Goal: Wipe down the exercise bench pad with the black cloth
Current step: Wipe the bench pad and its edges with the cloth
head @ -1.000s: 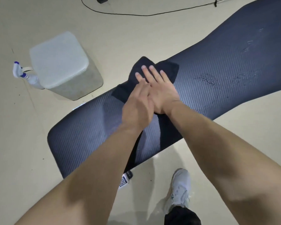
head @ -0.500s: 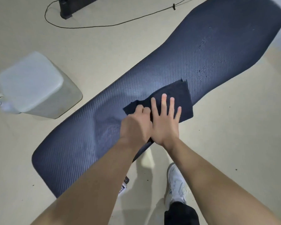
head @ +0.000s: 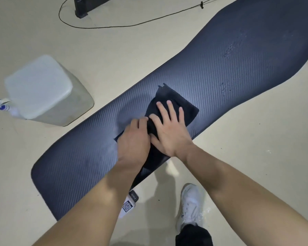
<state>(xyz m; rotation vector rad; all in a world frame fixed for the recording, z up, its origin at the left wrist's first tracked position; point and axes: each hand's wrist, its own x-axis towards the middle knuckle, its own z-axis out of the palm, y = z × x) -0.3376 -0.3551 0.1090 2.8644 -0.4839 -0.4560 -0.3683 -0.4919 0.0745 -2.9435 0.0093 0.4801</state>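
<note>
While the left hand curls its fingers onto the black cloth, the right hand presses it with fingers spread. Matte and rumpled, the cloth lies mid-length on the ribbed dark bench pad, scuffed specks farther along.

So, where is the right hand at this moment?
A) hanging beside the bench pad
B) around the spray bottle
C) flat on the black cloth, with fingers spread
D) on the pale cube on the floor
C: the right hand lies flat, fingers spread, on the black cloth, which lies on the bench pad.
</note>
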